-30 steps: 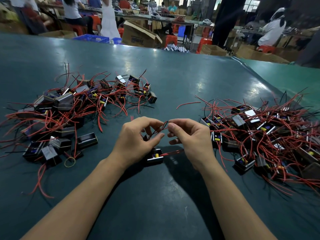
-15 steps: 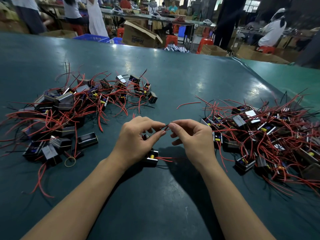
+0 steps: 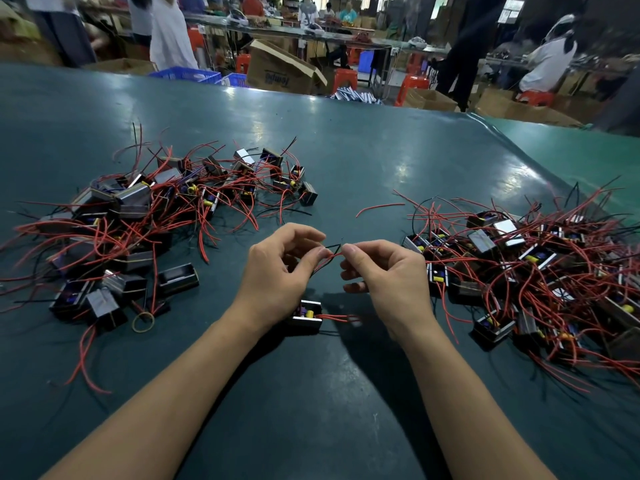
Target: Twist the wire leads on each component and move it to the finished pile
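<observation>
The left hand [image 3: 277, 275] and right hand [image 3: 384, 275] each pinch the thin red and black wire leads [image 3: 330, 254] of 1 small black box component [image 3: 306, 315], which sits on the green table [image 3: 346, 393] under the left wrist. I think they are mid-twist. Next comes moving it to a pile.

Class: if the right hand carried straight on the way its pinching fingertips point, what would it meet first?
Most likely the left hand: the right hand points leftward at it, both pinching the same wire leads.

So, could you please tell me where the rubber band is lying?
In the head view, the rubber band lies flat on the green table, at the near edge of the left pile, left of the left hand.
</observation>
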Tool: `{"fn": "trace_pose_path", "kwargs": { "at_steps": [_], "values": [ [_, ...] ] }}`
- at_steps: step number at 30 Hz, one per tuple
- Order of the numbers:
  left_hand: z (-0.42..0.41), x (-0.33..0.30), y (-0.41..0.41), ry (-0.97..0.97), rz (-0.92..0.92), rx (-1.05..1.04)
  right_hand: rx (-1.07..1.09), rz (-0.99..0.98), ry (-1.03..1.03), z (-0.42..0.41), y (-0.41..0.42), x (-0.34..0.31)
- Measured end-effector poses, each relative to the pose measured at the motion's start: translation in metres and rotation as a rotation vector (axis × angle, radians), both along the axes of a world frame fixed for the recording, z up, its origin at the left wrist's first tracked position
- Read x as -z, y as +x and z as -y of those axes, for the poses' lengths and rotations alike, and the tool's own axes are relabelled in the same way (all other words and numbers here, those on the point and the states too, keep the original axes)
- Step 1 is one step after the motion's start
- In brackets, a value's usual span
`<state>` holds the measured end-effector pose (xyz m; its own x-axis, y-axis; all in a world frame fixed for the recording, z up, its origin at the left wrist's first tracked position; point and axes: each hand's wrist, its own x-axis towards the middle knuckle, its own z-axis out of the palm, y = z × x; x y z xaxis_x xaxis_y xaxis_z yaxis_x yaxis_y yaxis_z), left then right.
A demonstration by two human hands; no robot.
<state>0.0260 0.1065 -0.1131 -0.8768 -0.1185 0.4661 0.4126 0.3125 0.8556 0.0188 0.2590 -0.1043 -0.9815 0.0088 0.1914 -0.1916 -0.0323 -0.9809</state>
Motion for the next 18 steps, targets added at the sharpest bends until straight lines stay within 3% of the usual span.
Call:
{"fn": "trace_pose_path", "kwargs": {
  "at_steps": [11,16,18],
  "values": [
    [-0.0026,-0.0032,0.0021,-0.098,-0.052,-0.01,-0.103,-0.023,0.061,-0.0019,0.0044,-0.0035],
    [-0.0013,-0.0022,-0.0029,0.094,0.037,-0.116,-0.049,0.006,0.065,-0.0018,0.0023,-0.0029],
    [0.0012,0.0,-0.0054,0.077,0.074,-0.168,-0.025,0.017,0.068,-0.0029,0.0017,-0.0021]
  ]
}}
